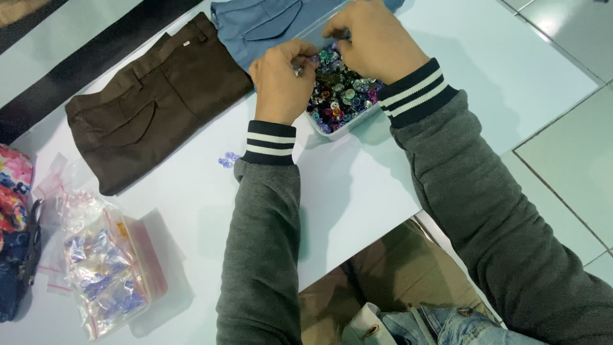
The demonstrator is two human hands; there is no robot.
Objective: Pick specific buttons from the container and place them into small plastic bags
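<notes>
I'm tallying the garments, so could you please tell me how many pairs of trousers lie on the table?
2: brown trousers lie left of the bead box, blue trousers lie behind the hands, partly hidden.

One head-worn camera, looking steeply down over our own arms at a white table.

We see from just above and behind our hands, close enough that both sleeves fill the lower middle of the view. The left hand [281, 80] and right hand [373, 38] sit near the top edge, over a tray [338, 128] of beads. The view faces forward and down, tilted so the table [357, 191] runs diagonally. Trousers [153, 102] lie upper left, bags [105, 268] lower left, floor tiles [568, 160] right. There is no second view to compare.
</notes>
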